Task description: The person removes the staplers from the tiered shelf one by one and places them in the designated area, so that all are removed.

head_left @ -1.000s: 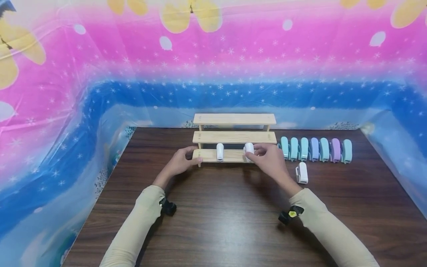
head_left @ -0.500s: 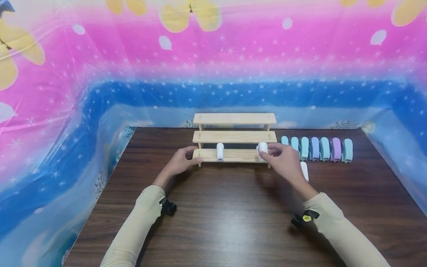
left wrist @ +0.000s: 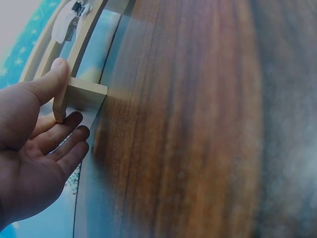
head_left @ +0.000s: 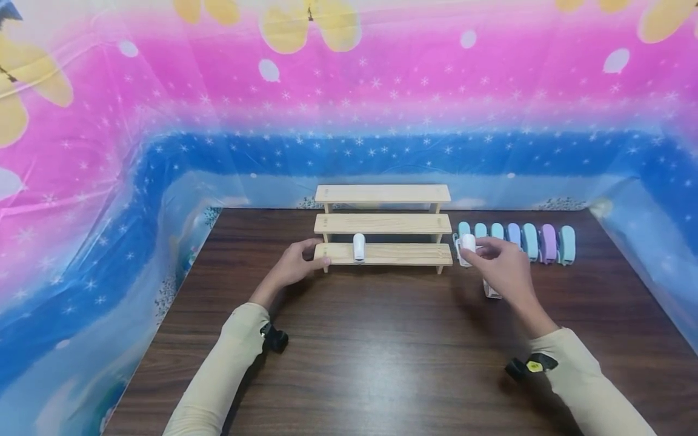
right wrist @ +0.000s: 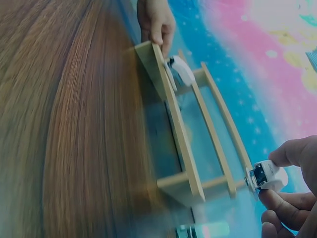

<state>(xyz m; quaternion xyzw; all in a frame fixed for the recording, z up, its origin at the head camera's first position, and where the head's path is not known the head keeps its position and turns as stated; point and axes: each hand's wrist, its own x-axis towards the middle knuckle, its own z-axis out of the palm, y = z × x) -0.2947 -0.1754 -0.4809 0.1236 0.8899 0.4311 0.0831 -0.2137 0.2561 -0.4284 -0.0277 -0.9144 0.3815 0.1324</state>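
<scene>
My right hand point(head_left: 504, 269) pinches a small white stapler point(head_left: 467, 247) between thumb and fingers, just right of the wooden three-step rack point(head_left: 382, 224). In the right wrist view, the stapler's point(right wrist: 270, 176) dark metal mechanism faces the rack. My left hand point(head_left: 299, 263) grips the left end of the rack's lowest step, thumb on top, as the left wrist view also shows. A second white stapler point(head_left: 358, 247) stands on that lowest step, left of its middle. Behind my right hand, a third white stapler point(head_left: 492, 292) lies on the table, mostly hidden.
A row of several teal, blue and purple staplers point(head_left: 548, 244) stands right of the rack, partly covered by my right hand. The dark wooden table point(head_left: 349, 351) meets a patterned cloth backdrop point(head_left: 349, 109) behind the rack.
My right hand has moved right, carrying its white stapler from above the lowest step to beyond the rack's right end. My left hand has stayed in place.
</scene>
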